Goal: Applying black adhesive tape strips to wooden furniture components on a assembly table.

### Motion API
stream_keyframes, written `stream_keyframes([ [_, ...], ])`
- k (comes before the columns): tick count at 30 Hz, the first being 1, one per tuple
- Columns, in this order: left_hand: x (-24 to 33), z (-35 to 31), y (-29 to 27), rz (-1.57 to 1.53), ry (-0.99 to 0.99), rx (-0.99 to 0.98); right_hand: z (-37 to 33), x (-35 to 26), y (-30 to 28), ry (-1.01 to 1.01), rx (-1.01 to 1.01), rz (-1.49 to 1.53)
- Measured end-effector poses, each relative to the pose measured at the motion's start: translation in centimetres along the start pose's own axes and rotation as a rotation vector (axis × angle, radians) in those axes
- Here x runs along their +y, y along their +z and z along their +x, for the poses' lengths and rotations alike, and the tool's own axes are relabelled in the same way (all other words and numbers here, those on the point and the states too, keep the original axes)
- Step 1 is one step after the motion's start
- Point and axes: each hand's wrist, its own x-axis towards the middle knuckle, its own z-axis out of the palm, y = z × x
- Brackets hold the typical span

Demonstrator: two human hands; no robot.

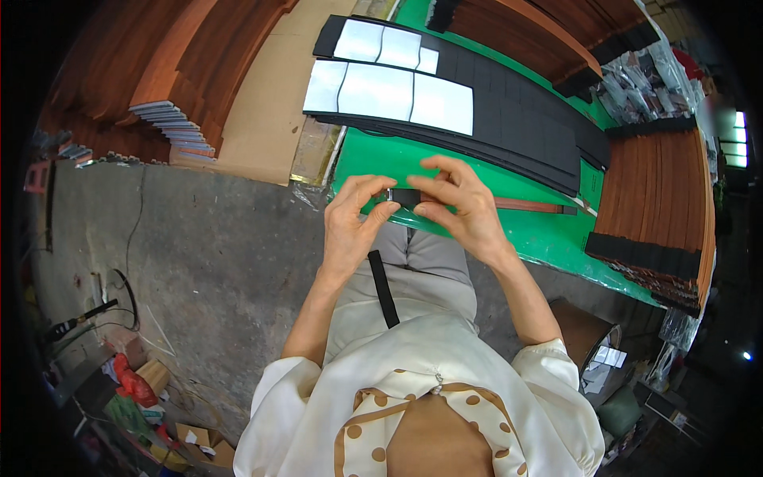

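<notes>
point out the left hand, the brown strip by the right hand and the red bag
Left hand point(346, 224): head view, back of the hand
Brown strip point(526, 205): head view, bare stretch beyond the right hand point(464, 203)
Red bag point(133, 383): head view, crumpled middle

The counter point(517, 236) stands before the person. A stack of flat sheets point(524, 131) lies across its middle. Behind the sheets lies a rear stack of slats point(524, 38); a second slat stack point(653, 187) occupies the counter's right end. At the near edge, a strip point(528, 205) runs rightward from between the left hand point(347, 222) and the right hand point(470, 208). Left of the counter, further slats point(226, 67) lie beside bare cardboard point(262, 119). A bag point(135, 383) lies at lower left.
</notes>
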Motion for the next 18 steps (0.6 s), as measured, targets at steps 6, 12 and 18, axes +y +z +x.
stream_keyframes([
  [6,-0.2,0.3,0.2,0.059,0.106,-0.015,-1.7,1.5,-0.4,0.009,0.135,0.017],
  [12,-0.3,-0.4,0.0,0.253,0.247,-0.013,-1.8,1.2,0.6,-0.143,0.181,-0.104],
  [18,-1.0,-0.5,1.3,0.548,0.551,0.157,-2.5,1.3,2.4,-0.308,0.309,-0.36],
])
